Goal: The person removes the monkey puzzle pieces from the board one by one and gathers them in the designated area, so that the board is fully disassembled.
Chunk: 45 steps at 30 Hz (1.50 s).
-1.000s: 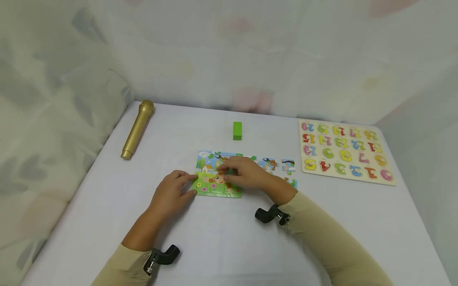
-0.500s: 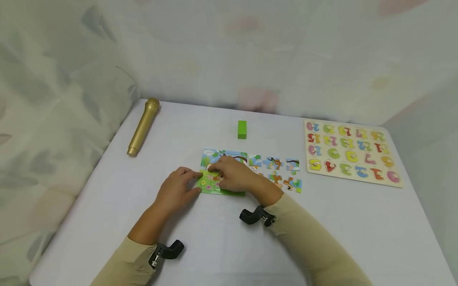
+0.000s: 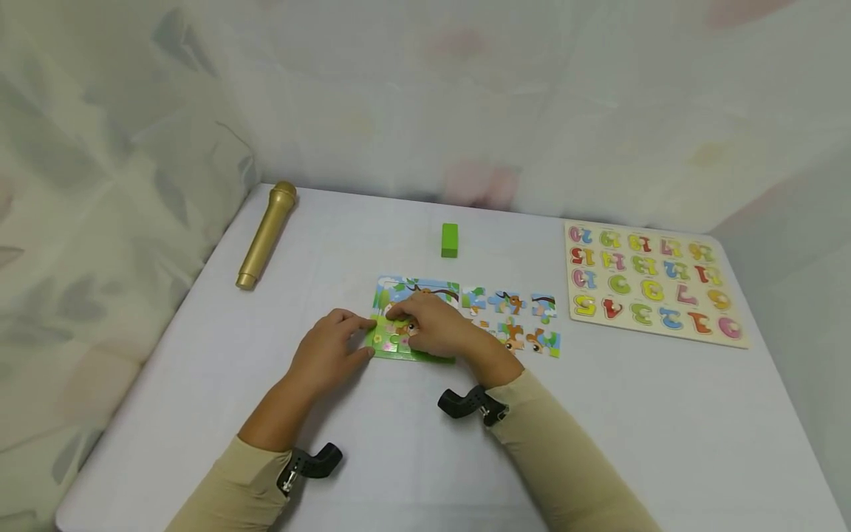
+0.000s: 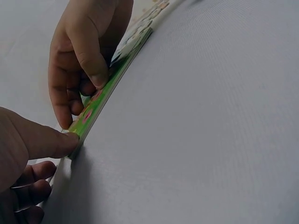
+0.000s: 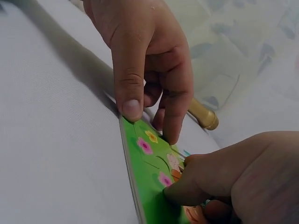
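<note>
A picture jigsaw puzzle (image 3: 388, 345) in a flat frame lies mid-table, showing green grass, flowers and part of a cartoon animal. At its left edge my left hand (image 3: 323, 351) steadies it; in the right wrist view, the left thumb (image 5: 131, 110) presses the near corner and the index finger touches the side edge. My right hand (image 3: 435, 325) covers much of the picture. Its index finger (image 4: 60, 112) points down onto the puzzle's left part, with the thumb resting apart near the front edge. Several loose jigsaw pieces (image 3: 507, 303) lie right of the frame, some partly hidden behind the right hand.
A green block (image 3: 450, 241) sits behind the puzzle. To the back left lies a gold toy microphone (image 3: 267, 235). A wooden number board (image 3: 654, 284) occupies the right side. Fabric hangs behind the white-covered table (image 3: 399, 458).
My right hand has moved left and down onto the puzzle, its index finger now against it. More loose pieces show at the right. The left hand keeps its place on the edge.
</note>
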Available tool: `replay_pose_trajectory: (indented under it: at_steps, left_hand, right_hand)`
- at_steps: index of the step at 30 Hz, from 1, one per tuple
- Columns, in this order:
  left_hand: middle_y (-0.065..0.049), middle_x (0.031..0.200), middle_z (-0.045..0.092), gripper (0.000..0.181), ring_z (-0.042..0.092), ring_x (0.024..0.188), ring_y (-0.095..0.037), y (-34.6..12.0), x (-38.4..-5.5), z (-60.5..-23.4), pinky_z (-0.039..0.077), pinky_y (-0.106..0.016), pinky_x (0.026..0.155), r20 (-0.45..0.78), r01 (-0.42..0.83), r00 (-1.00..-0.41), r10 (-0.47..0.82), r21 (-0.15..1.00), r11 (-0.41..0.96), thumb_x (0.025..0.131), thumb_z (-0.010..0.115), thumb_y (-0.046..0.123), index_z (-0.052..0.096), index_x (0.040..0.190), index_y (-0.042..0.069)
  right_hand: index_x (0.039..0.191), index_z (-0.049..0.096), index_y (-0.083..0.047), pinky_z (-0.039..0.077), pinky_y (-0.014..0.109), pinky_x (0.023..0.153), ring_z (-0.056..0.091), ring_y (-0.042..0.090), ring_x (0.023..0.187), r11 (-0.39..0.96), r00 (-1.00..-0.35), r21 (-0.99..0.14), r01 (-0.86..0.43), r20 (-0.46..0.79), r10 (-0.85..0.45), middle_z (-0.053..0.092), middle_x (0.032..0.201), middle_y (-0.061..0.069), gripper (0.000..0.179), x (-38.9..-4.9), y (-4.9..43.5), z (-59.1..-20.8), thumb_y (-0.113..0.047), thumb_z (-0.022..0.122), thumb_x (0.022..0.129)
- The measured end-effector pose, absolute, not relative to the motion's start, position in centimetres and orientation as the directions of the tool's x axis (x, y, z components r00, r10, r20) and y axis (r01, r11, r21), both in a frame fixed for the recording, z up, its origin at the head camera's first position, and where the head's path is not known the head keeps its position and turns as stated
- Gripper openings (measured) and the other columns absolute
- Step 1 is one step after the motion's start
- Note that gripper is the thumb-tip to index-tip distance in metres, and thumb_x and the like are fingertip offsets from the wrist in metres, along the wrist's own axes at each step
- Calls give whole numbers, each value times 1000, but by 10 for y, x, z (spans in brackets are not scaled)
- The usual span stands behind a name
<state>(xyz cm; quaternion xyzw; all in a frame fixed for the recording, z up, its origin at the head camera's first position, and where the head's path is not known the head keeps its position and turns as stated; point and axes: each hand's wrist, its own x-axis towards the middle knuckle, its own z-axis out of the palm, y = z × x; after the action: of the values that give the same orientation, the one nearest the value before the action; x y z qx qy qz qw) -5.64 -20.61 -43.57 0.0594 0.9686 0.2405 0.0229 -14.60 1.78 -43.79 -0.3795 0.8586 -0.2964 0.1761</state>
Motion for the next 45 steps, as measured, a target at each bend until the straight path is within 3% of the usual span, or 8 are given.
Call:
replay_pose_trajectory:
  at_steps: [15,18,24,25,29,31,38,45]
  left_hand:
    - [-12,125,66,45,64,110,-30,-206,-59,-431,52,-51,90,-76,47,-992,99,505,862,91,85,16,74,134,7]
    - [-12,125,66,45,64,108,-29,-207,-61,-433,52,-51,89,-81,44,-992,99,509,860,92,85,17,74,135,8]
    - [-11,125,66,46,63,106,-28,-209,-62,-434,51,-50,87,-70,50,-992,101,519,853,90,86,17,74,134,9]
    - [-11,125,66,46,63,106,-28,-209,-62,-434,51,-50,87,-69,51,-992,102,521,852,90,86,17,74,134,9]
    - [-12,126,66,46,63,106,-29,-209,-63,-433,51,-50,87,-79,49,-991,106,526,849,90,85,17,74,134,9]
    - [-12,127,66,45,63,106,-29,-210,-63,-432,51,-50,87,-87,44,-991,105,526,850,90,85,17,75,133,10]
    - [-12,126,67,44,62,101,-27,-210,-66,-430,50,-48,85,-83,47,-991,108,536,843,90,85,17,75,132,11]
    - [-11,124,66,44,60,99,-26,-211,-65,-432,49,-44,82,-109,25,-989,100,544,839,89,86,18,75,132,12]
  right_hand:
    - [135,66,-16,47,36,96,60,16,109,420,-690,-804,-421,-17,-724,70,118,-1,38,-140,20,-445,-10,73,99]
    - [133,64,-20,43,41,104,61,16,113,421,-711,-829,-369,-40,-702,72,115,-6,34,-137,19,-446,-16,73,101]
    - [127,63,-22,18,54,127,60,18,114,440,-776,-835,-329,-26,-630,75,107,-11,24,-129,13,-446,-23,71,104]
    - [126,64,-22,21,53,126,61,18,112,436,-785,-841,-321,-21,-620,75,106,-10,22,-128,12,-446,-23,71,105]
    - [125,65,-21,45,46,106,64,15,102,407,-808,-879,-249,-43,-588,74,103,-8,21,-127,12,-446,-22,71,105]
    - [126,65,-20,50,41,91,65,15,96,388,-809,-898,-209,-64,-584,73,102,-6,22,-128,12,-446,-21,71,105]
    - [126,64,-17,50,32,79,66,14,87,328,-807,-935,-137,-86,-584,73,100,-2,23,-133,19,-443,-17,71,105]
    - [124,65,-15,49,31,55,57,17,63,290,-797,-952,-101,-97,-597,71,100,1,21,-131,33,-440,-16,72,104]
